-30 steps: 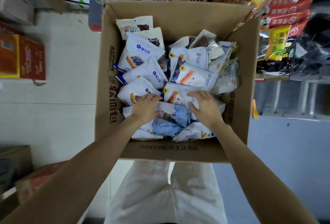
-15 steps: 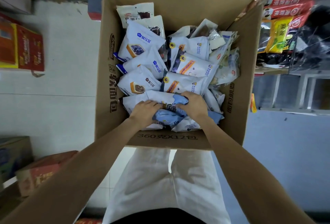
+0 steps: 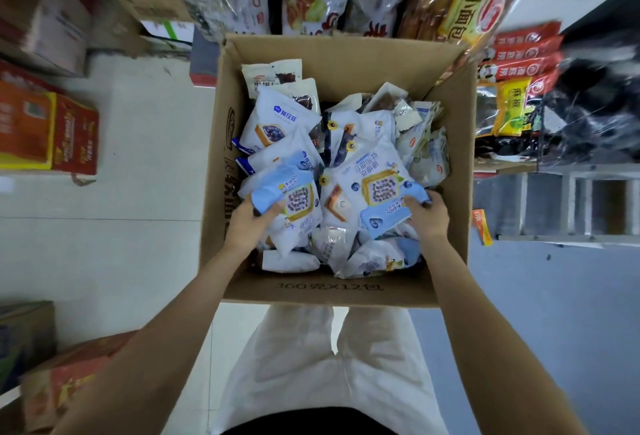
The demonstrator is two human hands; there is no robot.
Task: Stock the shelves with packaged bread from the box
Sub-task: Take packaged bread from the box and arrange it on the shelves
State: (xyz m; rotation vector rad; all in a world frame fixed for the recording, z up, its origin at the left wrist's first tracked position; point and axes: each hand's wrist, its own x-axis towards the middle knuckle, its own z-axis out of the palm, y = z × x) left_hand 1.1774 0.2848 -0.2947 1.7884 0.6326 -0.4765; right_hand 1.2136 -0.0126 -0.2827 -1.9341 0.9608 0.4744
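1. Head view: the left hand (image 3: pixel 250 219) grips a white-and-blue plastic bread packet (image 3: pixel 294 199) above the open brown cardboard box (image 3: pixel 346 291).
2. The right hand (image 3: pixel 426 213) pinches a second white-and-blue bread packet (image 3: pixel 379 188) over the packets heaped inside.

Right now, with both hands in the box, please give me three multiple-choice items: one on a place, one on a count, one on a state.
1. Where does the cardboard box stand?
A. On a shelf
B. On the floor before the person's legs
C. On a trolley

2. How many blue-and-white packages are held?
A. One
B. Two
C. Four

3. What is the box's state?
A. Open, holding many packages
B. Taped closed
C. Open, with bare bottom

Answers: 1 B, white trousers show just below it. 2 B, left hand grips the left package, right hand grips the right package. 3 A, packages fill it.
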